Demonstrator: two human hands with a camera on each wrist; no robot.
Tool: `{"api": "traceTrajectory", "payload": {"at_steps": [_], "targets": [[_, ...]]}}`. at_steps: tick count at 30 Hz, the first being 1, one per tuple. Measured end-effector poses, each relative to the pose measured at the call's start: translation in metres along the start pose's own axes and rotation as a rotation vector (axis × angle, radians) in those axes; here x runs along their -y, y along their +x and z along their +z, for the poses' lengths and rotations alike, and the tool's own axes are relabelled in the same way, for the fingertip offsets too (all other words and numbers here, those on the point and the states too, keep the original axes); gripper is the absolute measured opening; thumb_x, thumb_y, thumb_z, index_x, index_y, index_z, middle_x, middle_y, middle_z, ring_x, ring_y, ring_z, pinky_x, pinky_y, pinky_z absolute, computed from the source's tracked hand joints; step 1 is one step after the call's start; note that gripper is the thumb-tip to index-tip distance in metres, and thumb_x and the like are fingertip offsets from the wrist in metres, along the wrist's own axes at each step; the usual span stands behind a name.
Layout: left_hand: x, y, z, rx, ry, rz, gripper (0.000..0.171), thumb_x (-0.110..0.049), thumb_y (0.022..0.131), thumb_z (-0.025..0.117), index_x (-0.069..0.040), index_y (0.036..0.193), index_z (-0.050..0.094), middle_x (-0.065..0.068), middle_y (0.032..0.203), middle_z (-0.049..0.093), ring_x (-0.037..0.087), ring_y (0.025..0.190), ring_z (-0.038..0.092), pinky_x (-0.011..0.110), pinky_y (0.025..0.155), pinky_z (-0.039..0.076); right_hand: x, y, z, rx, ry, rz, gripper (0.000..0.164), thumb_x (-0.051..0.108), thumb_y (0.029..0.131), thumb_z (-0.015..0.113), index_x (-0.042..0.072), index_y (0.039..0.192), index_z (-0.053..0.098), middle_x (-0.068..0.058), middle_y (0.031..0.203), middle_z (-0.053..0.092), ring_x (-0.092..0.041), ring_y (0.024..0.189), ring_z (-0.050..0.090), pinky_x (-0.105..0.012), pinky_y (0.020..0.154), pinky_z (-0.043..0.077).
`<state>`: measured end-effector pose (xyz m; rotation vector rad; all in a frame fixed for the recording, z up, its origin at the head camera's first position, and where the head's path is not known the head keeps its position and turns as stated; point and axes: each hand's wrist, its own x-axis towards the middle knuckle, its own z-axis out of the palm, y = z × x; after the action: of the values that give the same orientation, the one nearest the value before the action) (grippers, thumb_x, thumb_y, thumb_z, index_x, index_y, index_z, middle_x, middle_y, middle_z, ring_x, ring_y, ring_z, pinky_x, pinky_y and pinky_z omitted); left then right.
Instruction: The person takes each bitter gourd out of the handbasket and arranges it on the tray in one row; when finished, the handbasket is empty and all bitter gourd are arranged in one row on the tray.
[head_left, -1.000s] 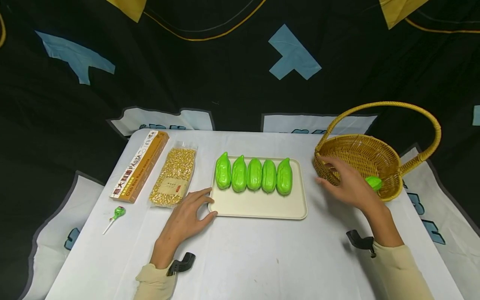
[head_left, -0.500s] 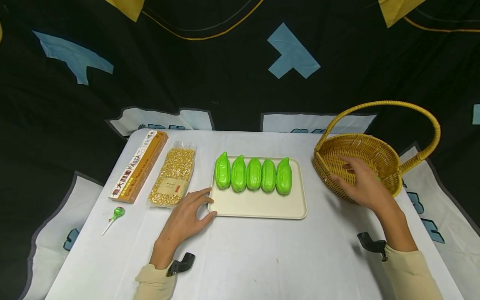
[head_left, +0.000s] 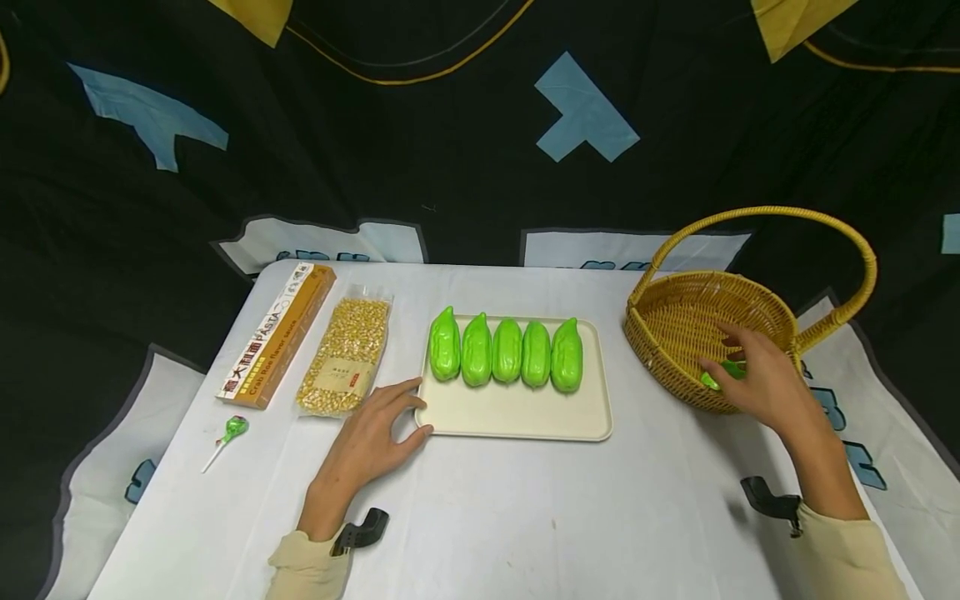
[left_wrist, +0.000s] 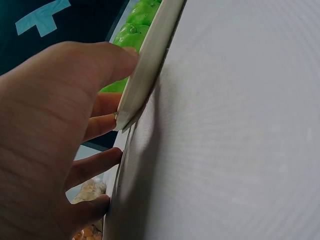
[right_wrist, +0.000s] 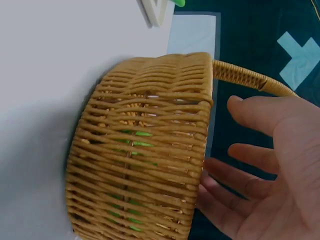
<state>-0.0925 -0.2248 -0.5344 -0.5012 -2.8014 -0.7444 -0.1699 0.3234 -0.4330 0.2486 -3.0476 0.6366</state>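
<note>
Several glossy green, ridged, vegetable-shaped pieces (head_left: 507, 351) lie in a row on a cream tray (head_left: 517, 421). At the tray's near left corner rests my left hand (head_left: 367, 442), its thumb (left_wrist: 117, 62) touching the near rim and its fingers spread along the left side. My right hand (head_left: 768, 387) hangs over the near right part of a wicker basket (head_left: 675, 367), fingers loosely bent. Beneath it, partly hidden, a similar green piece (head_left: 708, 381) shows inside the basket. In the right wrist view, green (right_wrist: 142, 133) glints through the weave and nothing shows between thumb and fingers.
Left of the tray lie a bag of corn kernels (head_left: 348, 346), a pasta box (head_left: 277, 337) and a green-wrapped lollipop (head_left: 235, 427). The tall basket handle (head_left: 757, 211) arches over the basket. A dark curtain (head_left: 420, 167) hangs behind the white table (head_left: 510, 517).
My right hand has moved rightward, from the basket's left rim to above its near right interior. The left hand stays at the tray corner, and the row of green pieces is unchanged.
</note>
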Motion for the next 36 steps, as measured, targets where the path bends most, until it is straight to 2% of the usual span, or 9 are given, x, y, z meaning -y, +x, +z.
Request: {"api": "traceTrajectory", "payload": {"at_steps": [9, 17, 20, 24, 27, 32, 36], "targets": [[0.000, -0.001, 0.000, -0.008, 0.000, 0.007, 0.034, -0.035, 0.092, 0.086, -0.014, 0.117, 0.077, 0.008, 0.153, 0.062, 0.033, 0.137, 0.061, 0.052, 0.115, 0.051, -0.009, -0.001, -0.001, 0.012, -0.035, 0.047, 0.074, 0.038, 0.104, 0.071, -0.012, 0.151, 0.045, -0.042, 0.137, 0.052, -0.056, 0.108, 0.064, -0.072, 0.083, 0.056], [0.000, -0.001, 0.000, -0.011, 0.001, 0.010, 0.034, -0.036, 0.091, 0.086, -0.015, 0.117, 0.077, 0.006, 0.154, 0.062, 0.032, 0.137, 0.061, 0.052, 0.116, 0.051, -0.016, 0.001, 0.000, 0.048, -0.062, 0.072, 0.073, 0.039, 0.104, 0.071, -0.015, 0.148, 0.048, -0.044, 0.138, 0.051, -0.059, 0.115, 0.057, -0.075, 0.088, 0.053], [0.001, -0.001, 0.001, -0.010, 0.001, 0.009, 0.035, -0.036, 0.091, 0.086, -0.015, 0.117, 0.077, 0.006, 0.154, 0.061, 0.032, 0.137, 0.061, 0.052, 0.116, 0.051, -0.018, 0.002, 0.001, 0.060, -0.067, 0.093, 0.074, 0.040, 0.104, 0.070, -0.014, 0.148, 0.047, -0.047, 0.143, 0.046, -0.063, 0.121, 0.052, -0.078, 0.092, 0.050], [0.001, -0.001, 0.001, -0.009, -0.003, 0.007, 0.035, -0.036, 0.091, 0.086, -0.015, 0.117, 0.077, 0.006, 0.154, 0.061, 0.032, 0.137, 0.061, 0.052, 0.116, 0.051, -0.021, 0.001, 0.004, 0.061, -0.066, 0.116, 0.073, 0.039, 0.103, 0.071, -0.015, 0.147, 0.047, -0.049, 0.146, 0.040, -0.065, 0.122, 0.048, -0.077, 0.089, 0.050], [0.001, -0.002, 0.001, -0.012, -0.005, 0.009, 0.034, -0.036, 0.091, 0.086, -0.015, 0.117, 0.077, 0.006, 0.154, 0.062, 0.032, 0.137, 0.061, 0.052, 0.116, 0.051, -0.024, 0.001, 0.006, 0.048, -0.068, 0.133, 0.073, 0.038, 0.102, 0.072, -0.015, 0.145, 0.047, -0.050, 0.142, 0.039, -0.063, 0.116, 0.050, -0.073, 0.082, 0.053], [0.001, -0.001, 0.001, -0.014, -0.005, 0.012, 0.034, -0.036, 0.091, 0.086, -0.015, 0.116, 0.077, 0.006, 0.154, 0.062, 0.032, 0.137, 0.061, 0.052, 0.115, 0.051, -0.026, 0.005, 0.010, 0.035, -0.064, 0.216, 0.077, 0.041, 0.101, 0.072, -0.014, 0.147, 0.043, -0.049, 0.140, 0.037, -0.063, 0.113, 0.049, -0.075, 0.083, 0.055], [0.001, -0.001, 0.001, -0.009, -0.003, 0.009, 0.034, -0.036, 0.091, 0.086, -0.015, 0.117, 0.077, 0.006, 0.154, 0.061, 0.032, 0.137, 0.061, 0.052, 0.117, 0.051, -0.026, 0.010, 0.013, 0.038, -0.046, 0.279, 0.079, 0.043, 0.102, 0.071, -0.013, 0.149, 0.041, -0.047, 0.136, 0.035, -0.059, 0.110, 0.048, -0.071, 0.080, 0.056]]}}
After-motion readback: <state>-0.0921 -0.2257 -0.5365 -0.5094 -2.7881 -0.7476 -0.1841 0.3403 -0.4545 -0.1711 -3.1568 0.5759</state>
